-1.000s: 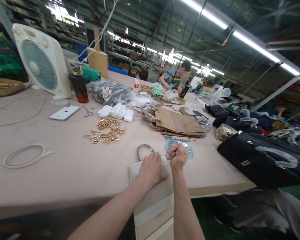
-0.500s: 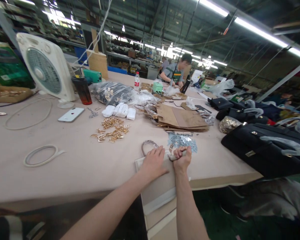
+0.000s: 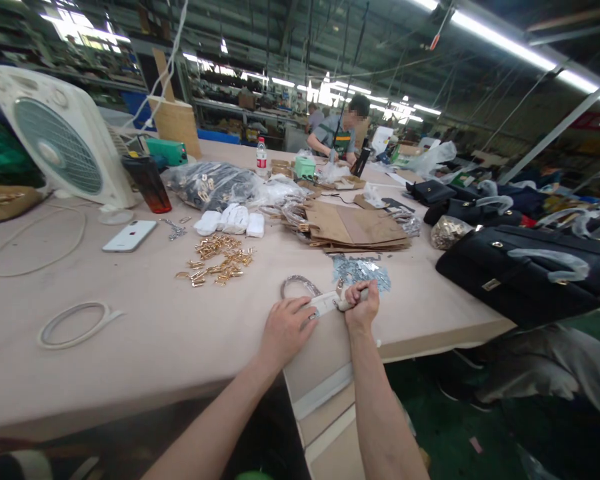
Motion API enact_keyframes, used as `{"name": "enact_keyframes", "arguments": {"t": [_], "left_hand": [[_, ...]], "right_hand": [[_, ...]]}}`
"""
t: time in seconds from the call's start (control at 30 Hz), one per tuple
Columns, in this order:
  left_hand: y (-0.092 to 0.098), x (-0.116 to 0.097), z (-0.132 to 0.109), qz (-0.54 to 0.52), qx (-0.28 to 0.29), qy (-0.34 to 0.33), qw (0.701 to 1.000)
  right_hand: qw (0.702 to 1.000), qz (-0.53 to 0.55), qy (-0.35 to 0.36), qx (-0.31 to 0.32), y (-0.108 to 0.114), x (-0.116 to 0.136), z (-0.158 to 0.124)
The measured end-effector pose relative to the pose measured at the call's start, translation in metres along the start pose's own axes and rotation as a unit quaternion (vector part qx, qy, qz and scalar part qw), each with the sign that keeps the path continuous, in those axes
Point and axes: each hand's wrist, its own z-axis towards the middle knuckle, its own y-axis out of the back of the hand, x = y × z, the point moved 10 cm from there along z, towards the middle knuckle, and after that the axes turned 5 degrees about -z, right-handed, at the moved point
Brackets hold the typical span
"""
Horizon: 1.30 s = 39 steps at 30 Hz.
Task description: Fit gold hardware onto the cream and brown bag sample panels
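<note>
A beige bag piece (image 3: 313, 360) with a whitish upper band (image 3: 326, 303) lies over the table's front edge. My left hand (image 3: 287, 330) rests on its left part, fingers stretched out, near a small metal fitting. Behind the band a wrapped loop handle (image 3: 300, 280) stands up. My right hand (image 3: 363, 308) is closed round a pale rounded handle (image 3: 347, 305) with dark metal at its left end, at the band's right side. Its fingers hide most of it, so I cannot tell its kind. A small gold-coloured fitting (image 3: 340, 285) is just beyond that hand.
Silvery flat pieces (image 3: 363, 270) lie behind my right hand, brown panels (image 3: 357, 225) beyond them. Gold-coloured hardware (image 3: 220, 257), a tape roll (image 3: 77, 323), a phone (image 3: 130, 236), a cup (image 3: 147, 183) and a fan (image 3: 60, 137) are leftward. Black bags (image 3: 525, 273) stand right; a person (image 3: 337, 130) works across.
My left hand has slid left along the bag piece, uncovering more of the whitish band. My right hand keeps its grip at nearly the same spot. The whole view has shifted slightly.
</note>
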Motion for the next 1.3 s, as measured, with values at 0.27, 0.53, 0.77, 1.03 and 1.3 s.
{"name": "enact_keyframes", "arguments": {"t": [0.27,0.53,0.77,1.03,1.3], "left_hand": [[0.002,0.003,0.002,0.001,-0.014,0.036,0.999],[0.003,0.005,0.002,-0.015,-0.01,0.055,0.998],[0.003,0.006,0.003,-0.022,-0.006,0.051,0.998],[0.001,0.006,0.003,-0.017,0.003,0.037,0.999],[0.0,0.005,0.004,-0.012,0.008,0.037,0.999]], "right_hand": [[0.999,-0.016,0.034,0.037,-0.023,0.025,-0.012],[0.995,-0.014,0.053,0.085,-0.058,0.022,-0.054],[0.995,-0.012,0.06,0.078,-0.054,0.014,-0.06],[0.994,-0.023,0.091,0.05,-0.056,0.017,-0.065],[0.994,-0.01,0.086,0.064,-0.058,0.013,-0.062]]}}
